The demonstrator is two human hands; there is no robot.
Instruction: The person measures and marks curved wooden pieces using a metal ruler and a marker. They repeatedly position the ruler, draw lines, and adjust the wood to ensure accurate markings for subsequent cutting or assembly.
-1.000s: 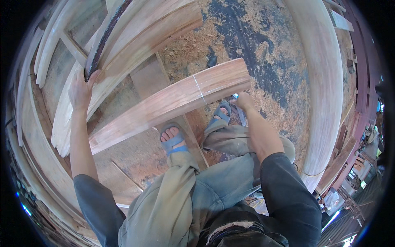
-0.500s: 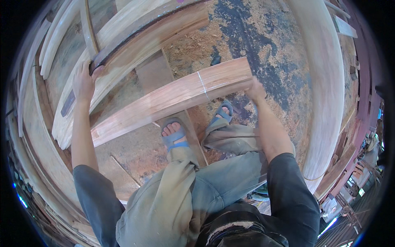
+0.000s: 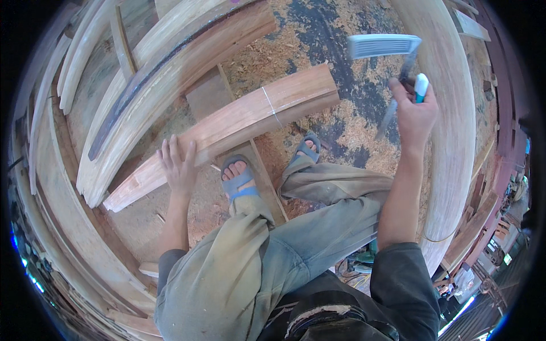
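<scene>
A curved reddish timber (image 3: pixel 227 128) with a pale line across its top lies in front of my feet. My left hand (image 3: pixel 181 166) rests on it near the left end, fingers spread. To the right, above the floor, my right hand (image 3: pixel 417 116) is closed round a try square (image 3: pixel 384 46) with a ribbed grey stock. Its blade looks blurred and runs down past my fingers. A white and teal pen (image 3: pixel 421 90) sticks up from the same hand. Beyond the timber, a thin dark curved strip (image 3: pixel 122 113) lies along other curved timbers.
A large pale curved timber (image 3: pixel 449 131) stretches along the right side. More long curved planks (image 3: pixel 74 187) lie at the left. Wood shavings (image 3: pixel 267 62) cover much of the floor. My sandalled feet (image 3: pixel 236 173) stand close to the near side of the timber.
My left hand has let go of the dark strip and moved onto the reddish timber. My right hand has left the timber's right end and now holds a try square and pen. The timber has shifted slightly left.
</scene>
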